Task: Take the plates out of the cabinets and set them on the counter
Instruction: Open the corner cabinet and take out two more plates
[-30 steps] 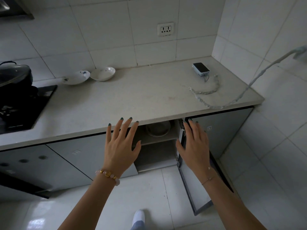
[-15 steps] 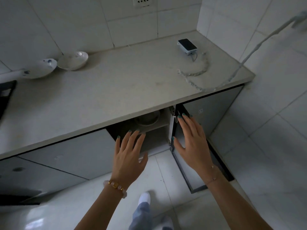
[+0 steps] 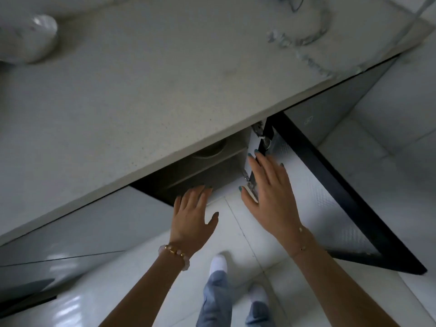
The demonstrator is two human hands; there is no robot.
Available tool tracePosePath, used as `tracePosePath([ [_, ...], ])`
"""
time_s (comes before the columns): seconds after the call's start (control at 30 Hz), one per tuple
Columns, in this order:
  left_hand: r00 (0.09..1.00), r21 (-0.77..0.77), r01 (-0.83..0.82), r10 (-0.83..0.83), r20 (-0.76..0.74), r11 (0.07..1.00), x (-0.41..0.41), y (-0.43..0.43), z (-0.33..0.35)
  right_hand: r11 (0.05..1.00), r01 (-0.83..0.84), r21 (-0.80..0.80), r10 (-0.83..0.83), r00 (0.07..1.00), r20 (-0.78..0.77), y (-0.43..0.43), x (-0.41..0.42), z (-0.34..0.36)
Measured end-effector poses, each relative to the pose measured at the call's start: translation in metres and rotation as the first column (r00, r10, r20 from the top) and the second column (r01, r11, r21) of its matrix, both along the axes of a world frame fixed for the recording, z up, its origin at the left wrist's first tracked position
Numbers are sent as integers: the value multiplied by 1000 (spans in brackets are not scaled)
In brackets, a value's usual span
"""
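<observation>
head view: the step in hand looks like the reach into the open cabinet (image 3: 188,180) under the surface (image 3: 141,90), with nothing picked up yet. the plate (image 3: 210,151) sits on the upper shelf (image 3: 212,161) inside, a round pale rim mostly hidden by the front edge of the surface, so how many are stacked there i cannot tell. the left hand (image 3: 192,213) is held palm down at the lower front of the opening, its fingers (image 3: 200,194) straight and slightly spread, gripping nothing, well below the shelf. the right hand (image 3: 269,190) is also flat and empty, fingers fanned, just beside the hinges (image 3: 258,131) where the swung-out door (image 3: 330,197) meets the cabinet side; whether it touches the panel cannot be made out. both forearms stretch forward and down from the bottom of the frame. the next move probably calls for raising both hands to shelf height, going in under the surface edge, and taking the plate by its rim from two sides before lifting it out. on the surface, a blurred white dish (image 3: 30,36) sits at the far left and a cable (image 3: 306,38) lies at the far right, with bare room between for setting down.
</observation>
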State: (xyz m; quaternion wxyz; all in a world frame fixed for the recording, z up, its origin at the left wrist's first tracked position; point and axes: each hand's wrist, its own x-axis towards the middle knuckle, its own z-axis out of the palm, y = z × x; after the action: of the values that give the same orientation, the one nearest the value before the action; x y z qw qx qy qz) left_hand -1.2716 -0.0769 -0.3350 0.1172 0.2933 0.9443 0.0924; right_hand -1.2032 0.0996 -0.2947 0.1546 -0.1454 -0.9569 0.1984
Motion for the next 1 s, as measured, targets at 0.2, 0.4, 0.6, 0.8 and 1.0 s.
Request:
tracePosePath([
  [0.2, 904, 281, -281, 155, 399, 917, -31, 27, -94, 1000, -13, 8, 12, 995, 99, 6, -16, -86],
  [0.4, 186, 186, -946, -28, 982, 266, -89, 59, -161, 999, 24, -30, -20, 989, 144, 23, -38, -153],
  [0.6, -40, -80, -994, -450, 892, -71, -142, 82, -206, 996, 36, -76, -27, 993, 117, 33, -45, -190],
  [0.8, -13, -66, -991, -406, 914, -117, -162, 101, -226, 993, 37, -115, -23, 993, 117, 35, -53, -206],
  [1.0, 100, 41, -982, -326, 940, -184, -190, 112, -241, 991, 11, -133, 4, 993, 118, 41, -54, -219],
])
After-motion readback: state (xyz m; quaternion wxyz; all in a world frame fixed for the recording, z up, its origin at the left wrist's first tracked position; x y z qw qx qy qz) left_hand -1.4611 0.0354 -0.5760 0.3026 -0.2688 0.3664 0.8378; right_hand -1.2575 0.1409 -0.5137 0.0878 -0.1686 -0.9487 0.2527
